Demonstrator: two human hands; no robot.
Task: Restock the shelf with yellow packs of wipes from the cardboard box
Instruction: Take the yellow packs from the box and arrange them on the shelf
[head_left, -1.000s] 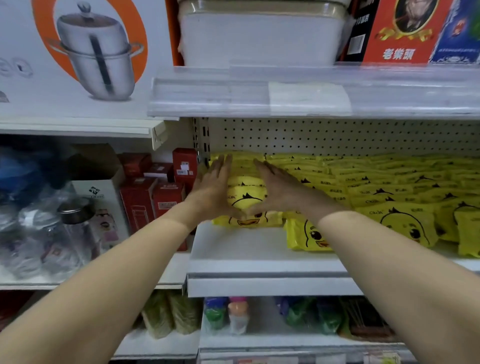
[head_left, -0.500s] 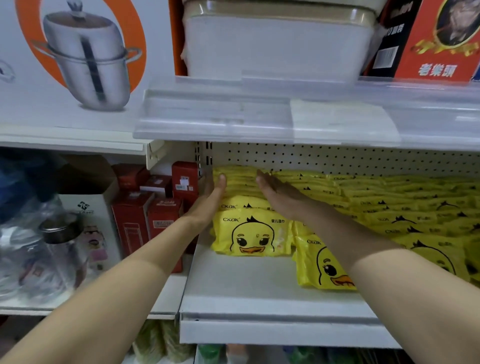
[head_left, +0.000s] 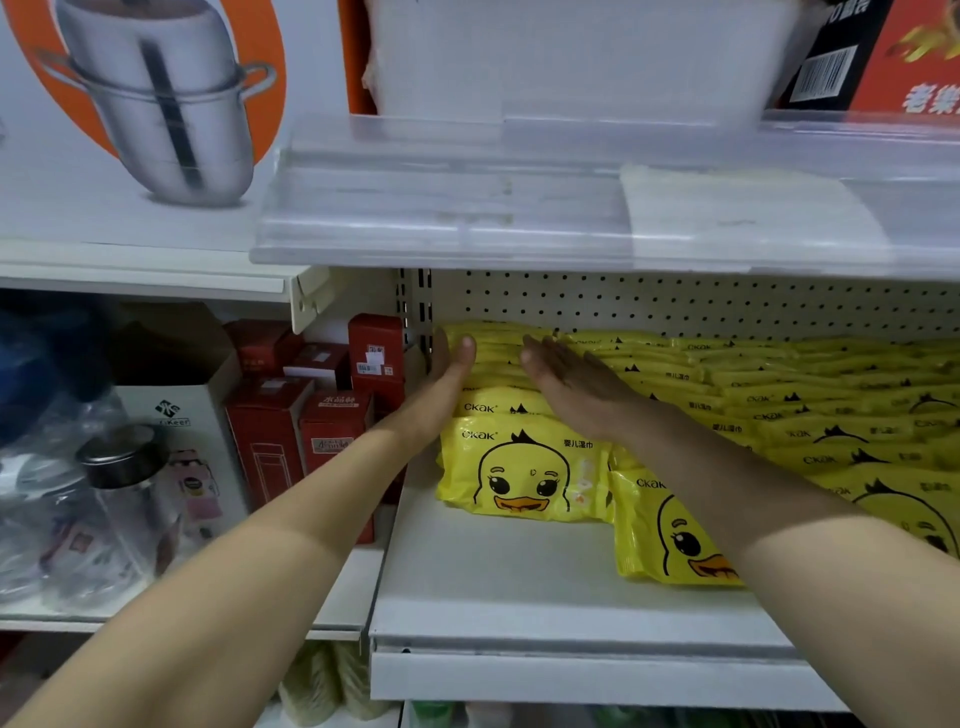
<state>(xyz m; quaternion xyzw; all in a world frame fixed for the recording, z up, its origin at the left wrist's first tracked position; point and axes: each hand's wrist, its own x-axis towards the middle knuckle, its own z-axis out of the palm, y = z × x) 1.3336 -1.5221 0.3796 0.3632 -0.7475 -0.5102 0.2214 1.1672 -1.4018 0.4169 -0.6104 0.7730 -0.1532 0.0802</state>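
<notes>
Two bare hands steady yellow wipes packs (head_left: 522, 470) on a white shelf (head_left: 519, 597).
Left hand (head_left: 448, 375) and right hand (head_left: 576, 384) press flat, fingers straight, against the sides of the leftmost row. The rows look largely stocked, with room showing at the front. The cardboard box is out of view.

Soft, even indoor light comes from overhead, so the yellow packs (head_left: 524, 470) read bright and saturated. Under the upper shelf (head_left: 441, 208) the pegboard (head_left: 675, 301) lies in mild shadow. That shelf's clear front strip looks hazy and smeared. Wide-angle distortion bows the frame's edges, and the wrapped bottles (head_left: 119, 499) at left are blurred.
</notes>
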